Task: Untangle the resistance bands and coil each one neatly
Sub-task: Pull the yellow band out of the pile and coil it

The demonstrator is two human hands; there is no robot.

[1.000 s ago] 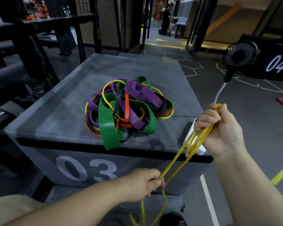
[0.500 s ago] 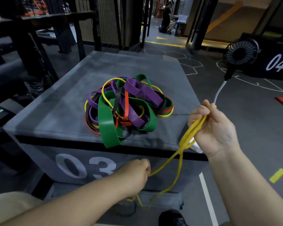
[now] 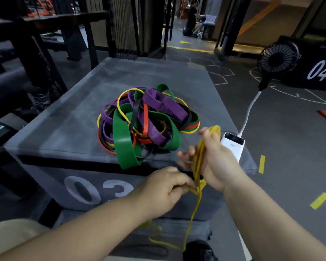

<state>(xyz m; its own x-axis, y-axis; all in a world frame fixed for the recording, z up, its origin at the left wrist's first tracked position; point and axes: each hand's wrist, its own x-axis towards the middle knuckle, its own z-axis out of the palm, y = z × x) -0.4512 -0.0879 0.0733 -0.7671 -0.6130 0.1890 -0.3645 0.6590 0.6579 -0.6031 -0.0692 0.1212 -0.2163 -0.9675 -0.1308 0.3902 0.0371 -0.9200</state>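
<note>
A tangled heap of resistance bands (image 3: 147, 123), green, purple, red, black and yellow, lies on the grey padded box (image 3: 64, 129) marked 03. Loops of a thin yellow band (image 3: 200, 157) are wound around my right hand (image 3: 213, 159), which stands upright at the box's near right corner with its fingers spread. My left hand (image 3: 166, 187) pinches the same band just below the right palm. The rest of the band hangs down in a loose loop toward the floor.
A white power bank (image 3: 233, 146) lies on the box's right edge, its cable running up to a small black fan (image 3: 279, 59). A black box marked 04 (image 3: 320, 72) stands far right. Dark racks stand at left. A person sits in the far doorway.
My right hand has dropped toward the box corner and turned upright, with more yellow band wound on it. My left hand rose to meet it, so the stretched length between them is gone.
</note>
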